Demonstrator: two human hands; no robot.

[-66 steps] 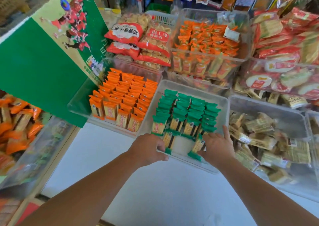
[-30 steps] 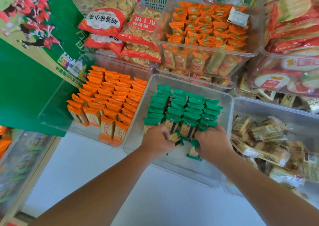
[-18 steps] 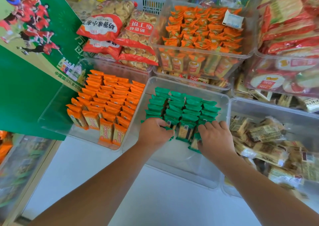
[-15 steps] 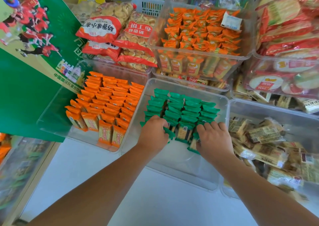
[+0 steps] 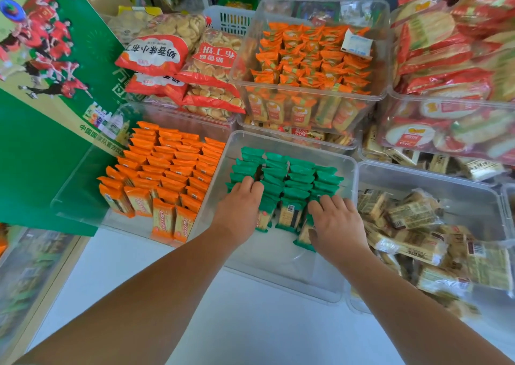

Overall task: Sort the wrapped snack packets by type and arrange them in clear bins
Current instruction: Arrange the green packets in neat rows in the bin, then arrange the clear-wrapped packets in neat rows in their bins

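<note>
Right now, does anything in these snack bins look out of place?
A lone white packet lies on top of the orange packets in the raised clear bin, the only one of its kind there. The beige packets in the right bin lie jumbled, unlike the neat green packets beside them.

Clear, glossy plastic bin [image 5: 284,277]; shiny film-wrapped green packets [image 5: 301,173]; matt white tabletop [image 5: 250,323], probably laminate.

Bright, even light; soft shadows; wide-angle bending and blur toward the edges, sharp centre.
</note>
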